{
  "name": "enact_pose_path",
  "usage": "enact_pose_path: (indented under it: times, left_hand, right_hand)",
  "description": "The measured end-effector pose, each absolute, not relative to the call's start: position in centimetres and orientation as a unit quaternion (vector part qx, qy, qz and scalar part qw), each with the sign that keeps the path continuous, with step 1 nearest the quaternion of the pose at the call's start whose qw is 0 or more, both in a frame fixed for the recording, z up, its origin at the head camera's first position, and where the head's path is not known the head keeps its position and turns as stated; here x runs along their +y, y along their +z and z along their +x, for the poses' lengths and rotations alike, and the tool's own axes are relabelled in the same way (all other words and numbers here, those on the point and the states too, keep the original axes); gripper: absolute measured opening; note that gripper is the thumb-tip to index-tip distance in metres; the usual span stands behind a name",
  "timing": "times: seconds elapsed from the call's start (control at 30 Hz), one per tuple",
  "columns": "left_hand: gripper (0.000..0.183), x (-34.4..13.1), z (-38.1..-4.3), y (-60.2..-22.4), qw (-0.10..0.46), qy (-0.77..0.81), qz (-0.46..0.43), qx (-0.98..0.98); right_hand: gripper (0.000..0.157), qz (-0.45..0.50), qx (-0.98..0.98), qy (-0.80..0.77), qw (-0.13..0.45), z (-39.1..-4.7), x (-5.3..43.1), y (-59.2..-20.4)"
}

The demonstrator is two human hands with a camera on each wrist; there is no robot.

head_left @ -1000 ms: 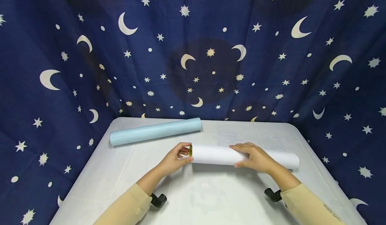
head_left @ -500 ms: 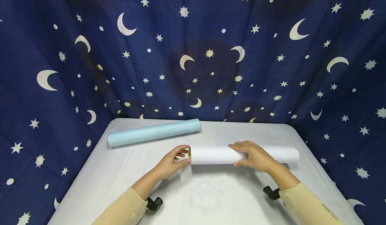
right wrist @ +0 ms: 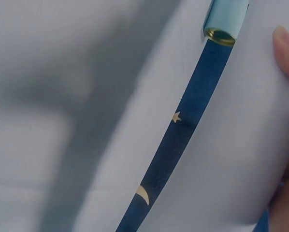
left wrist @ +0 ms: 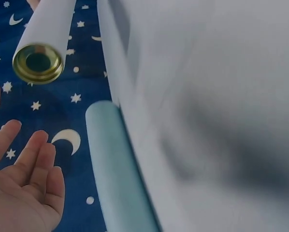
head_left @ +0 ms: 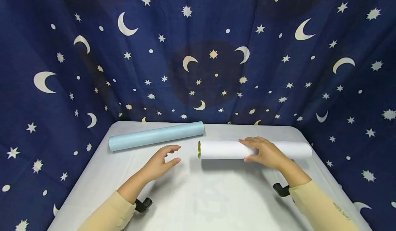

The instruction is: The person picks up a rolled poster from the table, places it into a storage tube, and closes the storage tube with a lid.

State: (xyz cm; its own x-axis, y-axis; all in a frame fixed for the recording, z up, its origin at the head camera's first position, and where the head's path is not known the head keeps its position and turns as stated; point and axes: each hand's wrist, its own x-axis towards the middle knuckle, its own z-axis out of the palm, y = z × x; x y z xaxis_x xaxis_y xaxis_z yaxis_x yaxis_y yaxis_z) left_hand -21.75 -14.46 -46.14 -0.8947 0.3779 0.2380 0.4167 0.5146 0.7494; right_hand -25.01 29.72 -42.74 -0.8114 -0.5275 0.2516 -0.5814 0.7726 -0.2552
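Observation:
My right hand (head_left: 266, 152) grips a long white cardboard tube (head_left: 221, 150) near its middle, thumb on the near side and fingers over the far side. The tube lies level from left to right, its shadow falling on the table below it. At its left end a gold metal rim (left wrist: 38, 63) surrounds a dark recess in the left wrist view. My left hand (head_left: 157, 163) is apart from that end, fingers relaxed and holding nothing. Behind the left hand rests a light blue tube (head_left: 156, 136), slightly slanted; its own gold-rimmed end (right wrist: 220, 37) shows in the right wrist view.
A white cloth covers the table (head_left: 185, 193), which has rounded back corners. Dark blue curtains (head_left: 139, 66) printed with moons and stars enclose the back and both sides. Black camera mounts (head_left: 143, 204) stick out below both wrists.
My left hand has let go of the white tube's left end and drawn back left. My right hand has moved the white tube up in view and slightly right.

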Motion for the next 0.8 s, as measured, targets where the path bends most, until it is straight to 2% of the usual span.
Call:
enact_pose_path:
  times: [0.27,0.53,0.8]
  left_hand:
    - [0.048,-16.2,-21.8,-45.2,0.058,-0.368,-0.225,-0.901]
    - [0.047,-17.5,-22.4,-46.3,0.102,-0.307,-0.223,-0.92]
    - [0.048,-18.8,-22.6,-46.8,0.136,-0.26,-0.208,-0.933]
  right_hand:
    - [0.076,0.286,-0.94,0.163,0.087,-26.3,30.6,-42.8]
    - [0.075,0.29,-0.94,0.156,0.093,-27.9,31.7,-43.9]
    - [0.076,0.252,-0.951,0.167,0.069,-29.4,32.2,-44.1]
